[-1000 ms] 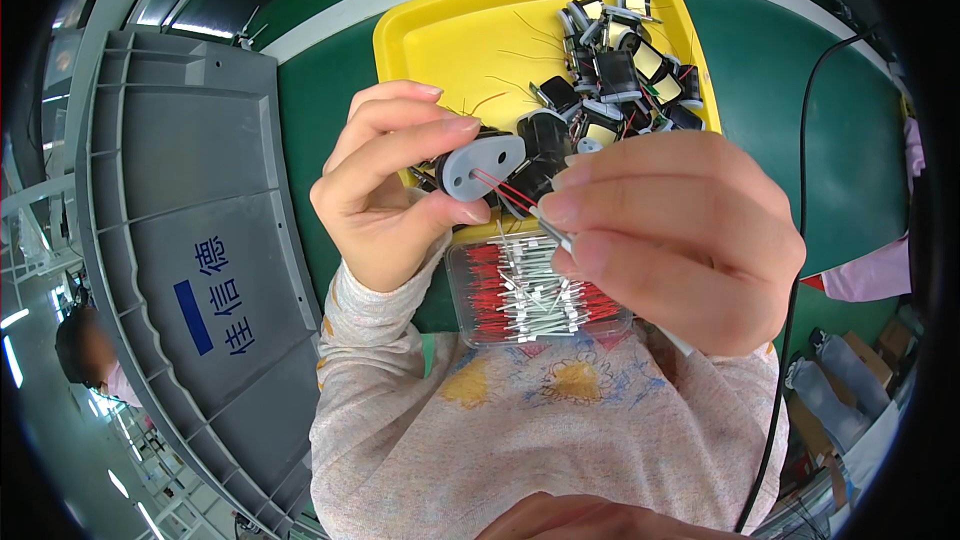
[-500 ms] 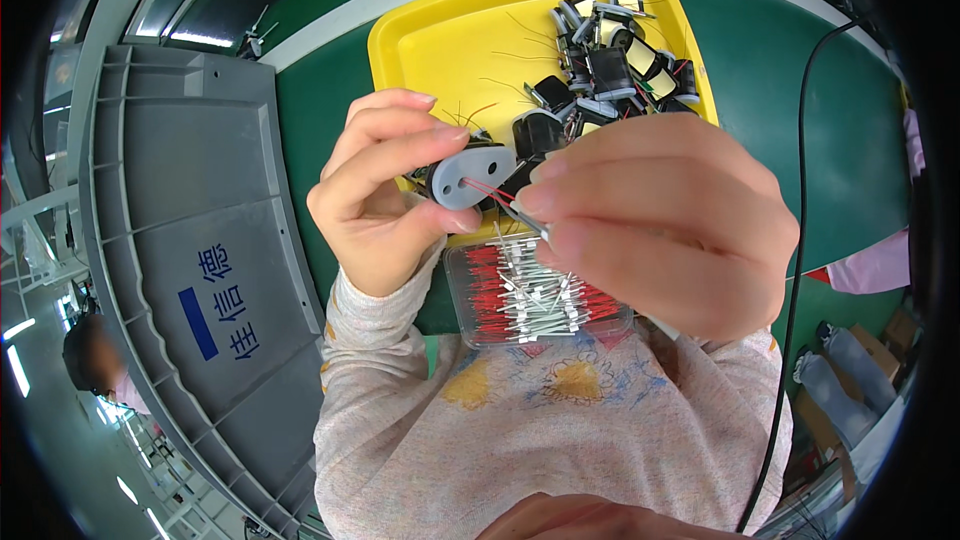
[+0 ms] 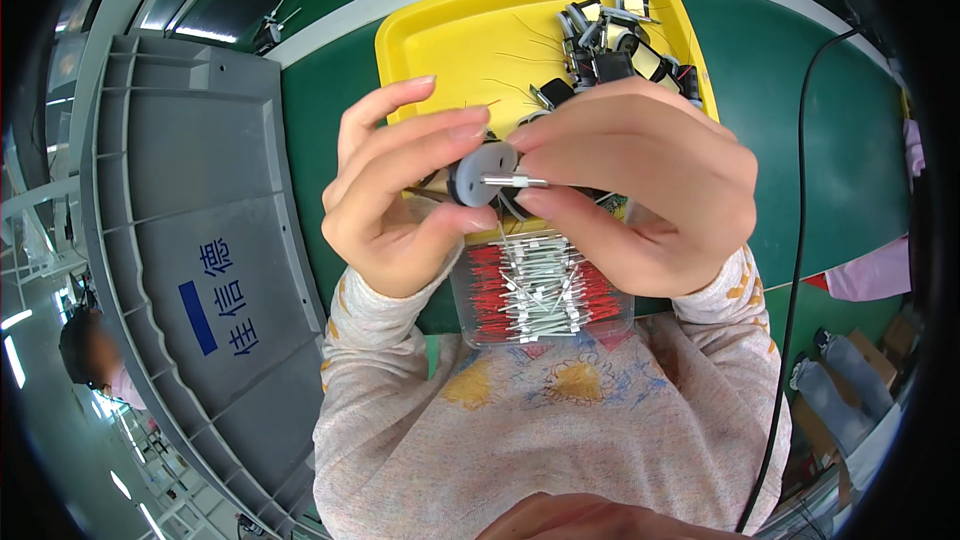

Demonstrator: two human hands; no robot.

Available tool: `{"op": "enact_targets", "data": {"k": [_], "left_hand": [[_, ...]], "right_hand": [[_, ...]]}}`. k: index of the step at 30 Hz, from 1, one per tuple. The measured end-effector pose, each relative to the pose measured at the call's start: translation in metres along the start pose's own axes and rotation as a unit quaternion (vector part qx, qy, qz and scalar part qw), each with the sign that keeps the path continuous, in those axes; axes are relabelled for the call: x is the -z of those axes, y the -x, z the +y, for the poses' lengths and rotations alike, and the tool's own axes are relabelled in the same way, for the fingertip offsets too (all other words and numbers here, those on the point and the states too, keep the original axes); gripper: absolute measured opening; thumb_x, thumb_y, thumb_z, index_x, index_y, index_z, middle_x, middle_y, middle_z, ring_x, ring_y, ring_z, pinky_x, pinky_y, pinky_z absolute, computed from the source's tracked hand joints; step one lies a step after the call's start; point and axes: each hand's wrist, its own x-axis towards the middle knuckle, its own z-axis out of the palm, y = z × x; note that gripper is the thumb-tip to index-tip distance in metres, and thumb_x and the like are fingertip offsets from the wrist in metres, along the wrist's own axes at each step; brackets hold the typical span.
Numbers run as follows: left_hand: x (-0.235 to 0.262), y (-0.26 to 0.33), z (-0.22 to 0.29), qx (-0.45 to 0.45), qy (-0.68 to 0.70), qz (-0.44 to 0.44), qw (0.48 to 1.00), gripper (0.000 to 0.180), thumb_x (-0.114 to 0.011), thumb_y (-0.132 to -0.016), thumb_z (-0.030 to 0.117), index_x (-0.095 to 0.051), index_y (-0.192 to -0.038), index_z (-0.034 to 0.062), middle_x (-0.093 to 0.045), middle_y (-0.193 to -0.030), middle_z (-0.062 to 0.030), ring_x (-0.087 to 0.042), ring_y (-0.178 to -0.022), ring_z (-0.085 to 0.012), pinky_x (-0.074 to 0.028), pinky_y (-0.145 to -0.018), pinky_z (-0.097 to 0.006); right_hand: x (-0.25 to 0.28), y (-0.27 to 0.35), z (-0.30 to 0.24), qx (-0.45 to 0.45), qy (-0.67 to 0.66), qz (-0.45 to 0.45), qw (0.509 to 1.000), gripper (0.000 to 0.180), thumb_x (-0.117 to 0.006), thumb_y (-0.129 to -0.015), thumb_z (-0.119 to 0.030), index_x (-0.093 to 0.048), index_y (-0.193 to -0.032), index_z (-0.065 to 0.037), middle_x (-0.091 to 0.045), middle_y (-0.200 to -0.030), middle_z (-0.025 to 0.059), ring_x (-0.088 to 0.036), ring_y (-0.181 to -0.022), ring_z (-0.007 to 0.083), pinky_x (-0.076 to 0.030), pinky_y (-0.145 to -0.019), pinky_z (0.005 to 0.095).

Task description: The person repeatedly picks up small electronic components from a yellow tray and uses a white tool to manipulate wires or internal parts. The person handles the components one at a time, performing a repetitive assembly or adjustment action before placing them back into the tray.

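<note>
Right now the left hand (image 3: 400, 210) fingers pinch the grey disc (image 3: 480, 172) while the right hand (image 3: 640, 200) fingers pinch the sleeved pin (image 3: 515, 181), lying crosswise, tip at the disc's centre.

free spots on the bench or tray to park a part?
Bare: the yellow tray's left half, and the green mat between the tray and the black cable. Crowded: the tray's right corner, piled with black coil parts, and the clear box of red-and-white leads beneath both hands.
</note>
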Motion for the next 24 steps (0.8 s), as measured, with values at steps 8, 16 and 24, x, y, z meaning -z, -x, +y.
{"op": "enact_targets", "data": {"k": [8,16,24], "left_hand": [[0.016,-0.010,0.016,-0.060,-0.157,-0.096,0.981,0.045,-0.075,-0.055,0.030,-0.065,-0.089,0.0013,-0.066,-0.081,-0.0064,-0.060,-0.084,-0.0215,-0.038,-0.078,-0.036],[0.017,-0.002,0.025,-0.037,-0.150,-0.084,0.984,0.044,-0.076,-0.054,0.022,-0.065,-0.091,0.0013,-0.067,-0.084,-0.0056,-0.062,-0.073,-0.0154,-0.037,-0.065,-0.028],[0.021,0.000,0.026,-0.036,-0.094,-0.092,0.991,0.040,-0.076,-0.053,0.022,-0.066,-0.086,0.0007,-0.067,-0.082,-0.0052,-0.061,-0.072,-0.0144,-0.036,-0.063,-0.027]], "right_hand": [[0.008,-0.003,-0.011,-0.054,0.044,-0.053,0.996,0.023,-0.069,-0.055,0.005,-0.065,-0.078,0.002,-0.061,-0.069,0.0101,-0.056,-0.057,0.0191,-0.043,-0.050,0.0264],[0.000,0.007,-0.012,0.127,0.187,-0.069,0.972,0.039,-0.055,-0.041,-0.001,-0.063,-0.079,0.004,-0.054,-0.067,0.0056,-0.047,-0.052,0.0155,-0.037,-0.044,0.0246],[-0.006,0.008,-0.006,0.145,0.127,-0.062,0.979,0.044,-0.047,-0.036,-0.005,-0.060,-0.076,0.006,-0.050,-0.067,0.0059,-0.044,-0.051,0.0157,-0.036,-0.041,0.0238]]}}
